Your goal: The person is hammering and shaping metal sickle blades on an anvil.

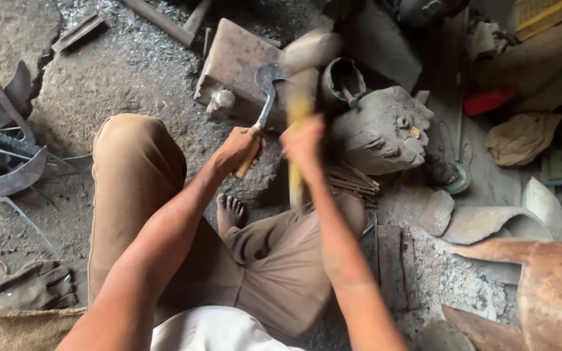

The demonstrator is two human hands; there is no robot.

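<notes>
Sickle blade is the piece I work on: a curved dark hook of metal with a wooden handle, and its head lies on the flat iron block in front of my knees. Nearest to me, my left hand has its fingers wrapped tight around that handle and keeps the blade pressed on the block. My right hand is closed around the yellow shaft of a hammer, which looks blurred, and its head is above the block just beside the blade. My bare foot rests on the ashy ground between my legs. I judge that the step in hand is hammering the blade. The next stroke asks for a steady left grip and a hit on the curved part, away from my fingers. Farther off, a grey stone lump stands right of the block.
</notes>
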